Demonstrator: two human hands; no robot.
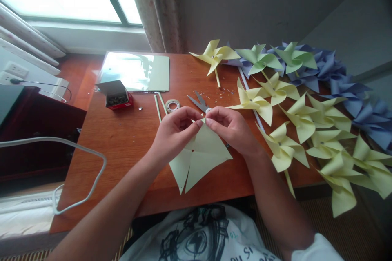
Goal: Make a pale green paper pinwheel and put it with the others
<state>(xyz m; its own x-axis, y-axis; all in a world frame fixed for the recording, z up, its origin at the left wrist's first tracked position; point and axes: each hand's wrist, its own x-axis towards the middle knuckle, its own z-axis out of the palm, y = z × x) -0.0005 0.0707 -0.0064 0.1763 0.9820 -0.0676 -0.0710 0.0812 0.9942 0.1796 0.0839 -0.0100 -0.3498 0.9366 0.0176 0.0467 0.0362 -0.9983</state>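
A pale yellow-green paper sheet (206,149), slit from its corners toward a small hole in the middle, hangs between my hands over the table's front part. My left hand (180,124) pinches its far edge between thumb and fingers. Right beside it, my right hand (229,126) grips the same edge, thumb near thumb. Small holes show at some of the paper's tips. Just beyond my fingers lie scissors (199,102) with their blades apart, their handles mostly hidden. A tape roll (172,106) and thin pale paper sticks (158,108) rest left of them.
Finished yellow pinwheels (283,147), green pinwheels (259,59) and blue pinwheels (332,69) crowd the table's right side. A red box (119,100) of small metal pieces stands at left, before a stack of sheets (161,73). Paper bits (222,96) are scattered near the scissors. A white cable (101,167) loops at the left edge.
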